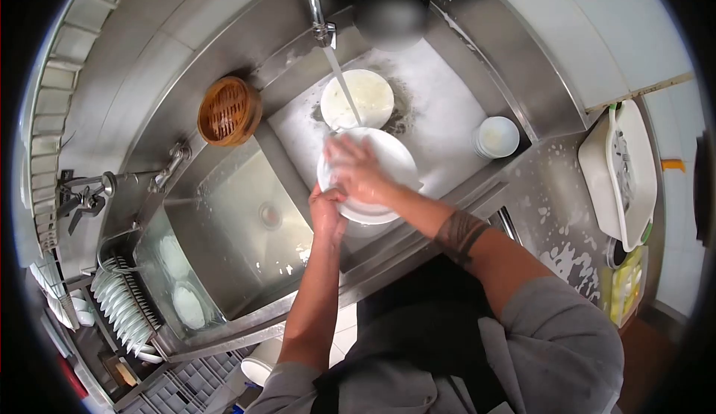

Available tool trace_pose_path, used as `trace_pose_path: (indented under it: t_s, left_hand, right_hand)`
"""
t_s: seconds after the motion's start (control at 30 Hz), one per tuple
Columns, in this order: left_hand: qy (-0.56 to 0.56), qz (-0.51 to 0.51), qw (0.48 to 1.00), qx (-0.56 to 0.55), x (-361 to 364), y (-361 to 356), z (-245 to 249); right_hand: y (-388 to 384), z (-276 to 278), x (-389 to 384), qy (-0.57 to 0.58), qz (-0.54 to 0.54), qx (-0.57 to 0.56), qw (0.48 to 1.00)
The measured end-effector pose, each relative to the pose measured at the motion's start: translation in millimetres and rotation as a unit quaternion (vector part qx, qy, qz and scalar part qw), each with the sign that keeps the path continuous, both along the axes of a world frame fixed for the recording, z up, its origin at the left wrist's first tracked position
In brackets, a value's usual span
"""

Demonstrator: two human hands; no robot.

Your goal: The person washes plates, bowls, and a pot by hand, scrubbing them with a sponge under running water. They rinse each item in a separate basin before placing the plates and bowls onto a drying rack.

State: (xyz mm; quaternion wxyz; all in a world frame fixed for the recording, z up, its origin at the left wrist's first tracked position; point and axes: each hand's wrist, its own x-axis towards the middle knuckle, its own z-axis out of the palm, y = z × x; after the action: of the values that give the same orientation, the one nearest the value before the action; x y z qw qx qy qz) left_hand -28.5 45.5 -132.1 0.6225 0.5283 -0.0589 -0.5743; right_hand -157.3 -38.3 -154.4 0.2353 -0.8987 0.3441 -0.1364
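Over the right sink basin, a white plate [391, 162] is held tilted in my left hand [328, 209], whose fingers grip its lower left rim. My right hand [354, 168] lies on the plate's face with its fingers spread and slightly blurred. Water runs from the faucet [322, 30] in a stream beside the plate's upper edge. Just beyond it another white dish [359, 99] sits in the basin, on a white, sudsy-looking surface [447, 115].
A bamboo steamer [230, 111] rests on the divider's back end. White bowls [496, 137] stand at the basin's right. A dark pan [391, 11] is at the back. Racked plates [123, 306] stand lower left; a white tub [593, 175] holds utensils at right.
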Motion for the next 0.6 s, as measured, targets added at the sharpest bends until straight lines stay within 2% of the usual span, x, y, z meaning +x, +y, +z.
trace_pose_path:
  t_s: [0.03, 0.07, 0.1, 0.13, 0.2, 0.23, 0.27, 0.3, 0.33, 0.4, 0.43, 0.47, 0.5, 0.53, 0.57, 0.6]
  left_hand:
    - [0.003, 0.004, 1.0, -0.005, 14.6, 4.7, -30.3]
    - [0.005, 0.004, 1.0, -0.003, 17.4, 11.8, -23.3]
    - [0.027, 0.031, 0.999, 0.028, 18.5, 18.7, -7.6]
    - [0.048, 0.057, 0.996, 0.056, 23.0, 24.2, 2.0]
    - [0.066, 0.036, 0.997, 0.033, 31.0, 37.9, -4.6]
    - [0.077, 0.011, 0.995, 0.069, 30.7, 41.0, -8.5]
    - [0.088, -0.016, 0.991, 0.103, 30.0, 41.6, -10.0]
    - [0.068, -0.034, 0.99, 0.12, 18.0, 37.6, -10.5]
    - [0.066, -0.033, 0.99, 0.117, 5.6, 32.0, -18.2]
    - [-0.061, -0.045, 0.995, 0.057, -19.3, 22.3, -35.1]
    - [-0.141, -0.034, 0.986, 0.076, -25.5, 12.2, -38.5]
    - [-0.14, -0.03, 0.987, 0.078, -24.0, 4.7, -33.3]
    - [-0.329, -0.069, 0.925, 0.178, -21.0, 0.4, -22.3]
    - [-0.501, -0.104, 0.816, 0.27, -16.6, -1.6, -17.7]
    - [-0.508, -0.082, 0.809, 0.285, -13.1, 4.4, -30.1]
    - [-0.505, -0.074, 0.81, 0.29, -9.0, 17.1, -57.0]
  right_hand:
    - [19.6, 3.5, -8.9, -0.051, 0.014, 0.033, 0.998]
    - [32.8, 5.3, -23.5, -0.101, 0.031, 0.066, 0.992]
    - [33.6, 5.3, -47.1, -0.067, 0.036, 0.074, 0.994]
    - [22.5, -22.4, -68.2, -0.008, 0.028, -0.062, 0.998]
    - [-15.0, -38.5, -93.0, -0.162, -0.037, 0.093, 0.982]
    - [-27.2, -23.4, -86.5, -0.285, -0.112, 0.398, 0.865]
    - [-39.9, -1.4, -79.7, -0.371, -0.175, 0.651, 0.639]
    - [-54.7, 1.8, -82.1, -0.408, -0.131, 0.77, 0.474]
    - [-48.6, 10.8, -76.4, -0.453, -0.084, 0.793, 0.399]
    - [3.2, 19.5, -59.5, -0.566, -0.06, 0.73, 0.379]
    - [25.6, 11.2, -55.5, -0.588, -0.066, 0.723, 0.356]
    - [39.0, -5.7, -53.3, -0.59, -0.08, 0.735, 0.324]
    - [49.4, -34.2, -54.5, -0.583, -0.101, 0.757, 0.278]
    - [42.1, -35.4, -59.7, -0.569, -0.107, 0.774, 0.257]
    - [29.0, -36.5, -67.5, -0.556, -0.112, 0.785, 0.25]
    - [10.1, -32.5, -76.2, -0.533, -0.122, 0.79, 0.278]
